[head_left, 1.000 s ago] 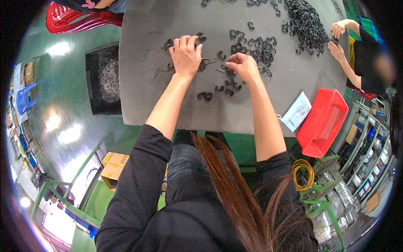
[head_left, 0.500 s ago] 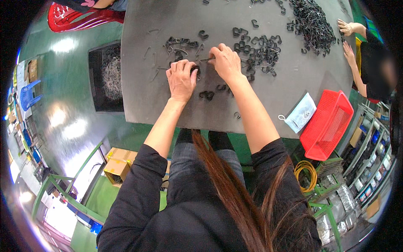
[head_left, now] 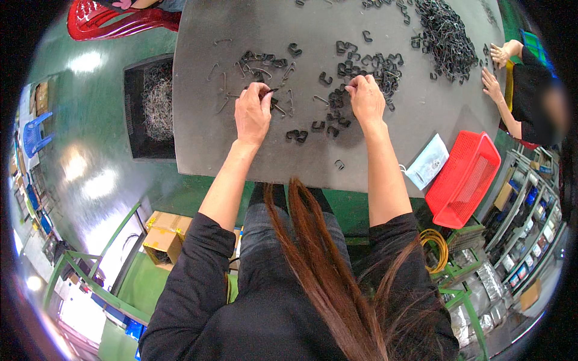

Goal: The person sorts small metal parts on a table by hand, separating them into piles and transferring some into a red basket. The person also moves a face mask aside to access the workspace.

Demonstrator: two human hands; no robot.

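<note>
My left hand (head_left: 251, 117) is closed above the grey table (head_left: 223, 147), a small dark clip (head_left: 273, 91) pinched between thumb and fingers. Just beyond it lie several black hooked clips (head_left: 265, 59) and thin bent wires (head_left: 289, 73). My right hand (head_left: 368, 103) is at the near side of a cluster of black clips (head_left: 385, 66), fingers drawn together; what is in them, if anything, is hidden. Between the hands, a bent wire (head_left: 320, 98) and a single black clip (head_left: 325, 78) lie on the table. More clips (head_left: 296, 135) lie nearer to me.
A large heap of black clips and wires (head_left: 445, 42) covers the far right. Another person's hands (head_left: 494, 84) rest at the table's right edge. A red basket (head_left: 460, 180) and pale blue mask (head_left: 427, 161) lie near right. A black bin of wires (head_left: 158, 108) stands left.
My right hand has moved right, away from my left hand, to the clip cluster. A bent wire and a clip now lie where it was. My left hand has stayed about in place.
</note>
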